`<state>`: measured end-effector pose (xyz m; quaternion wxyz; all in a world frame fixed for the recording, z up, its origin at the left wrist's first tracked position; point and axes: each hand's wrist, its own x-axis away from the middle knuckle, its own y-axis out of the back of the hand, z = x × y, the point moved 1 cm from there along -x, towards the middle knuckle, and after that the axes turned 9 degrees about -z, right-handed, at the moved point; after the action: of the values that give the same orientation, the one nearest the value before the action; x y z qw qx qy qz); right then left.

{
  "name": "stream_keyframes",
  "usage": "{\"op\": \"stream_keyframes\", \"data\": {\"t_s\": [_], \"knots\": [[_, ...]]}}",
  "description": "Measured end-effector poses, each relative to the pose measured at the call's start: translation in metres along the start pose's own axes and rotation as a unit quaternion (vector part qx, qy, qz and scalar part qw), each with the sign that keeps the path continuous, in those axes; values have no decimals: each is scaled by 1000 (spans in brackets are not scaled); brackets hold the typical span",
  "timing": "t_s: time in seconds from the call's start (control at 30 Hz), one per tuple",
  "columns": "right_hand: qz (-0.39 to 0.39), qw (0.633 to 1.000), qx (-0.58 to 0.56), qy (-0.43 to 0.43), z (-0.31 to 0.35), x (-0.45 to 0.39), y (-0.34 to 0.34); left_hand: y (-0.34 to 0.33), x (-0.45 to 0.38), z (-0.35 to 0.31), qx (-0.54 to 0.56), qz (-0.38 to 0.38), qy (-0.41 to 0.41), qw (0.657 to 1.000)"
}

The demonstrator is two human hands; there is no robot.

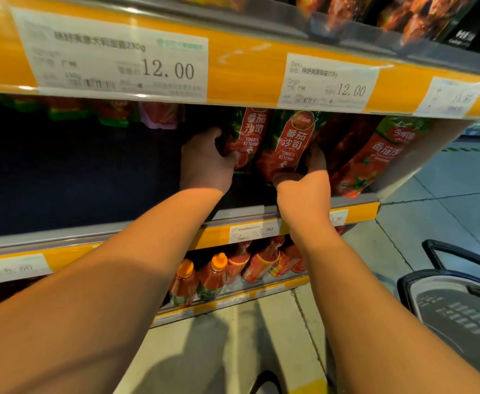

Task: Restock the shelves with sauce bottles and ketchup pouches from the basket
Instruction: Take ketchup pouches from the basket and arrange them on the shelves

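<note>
Both arms reach into the middle shelf (355, 199). Left hand (204, 163) has its fingers wrapped round the bottom of the left ketchup pouch (245, 137), thumb across the front. Just right of it, the right hand (304, 180) grips the lower end of the second ketchup pouch (287, 143), fingers curled behind it. Both pouches lean against each other, with a third pouch (375, 157) tilted further right. Down on the lower shelf sit sauce bottles (201, 280) with orange caps. The basket (457, 302) is on the floor, near right.
</note>
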<state>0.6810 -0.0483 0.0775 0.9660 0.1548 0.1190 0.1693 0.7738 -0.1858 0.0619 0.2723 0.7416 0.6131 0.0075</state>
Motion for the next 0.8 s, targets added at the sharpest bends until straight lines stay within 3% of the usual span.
{"op": "stream_keyframes", "data": {"t_s": [0.4,0.8], "knots": [[24,1000,6,10,-1,2,11,2,5,-6,-39,0,-19,999],[31,999,-3,-40,15,19,20,19,15,-9,-44,145,-2,988]]}}
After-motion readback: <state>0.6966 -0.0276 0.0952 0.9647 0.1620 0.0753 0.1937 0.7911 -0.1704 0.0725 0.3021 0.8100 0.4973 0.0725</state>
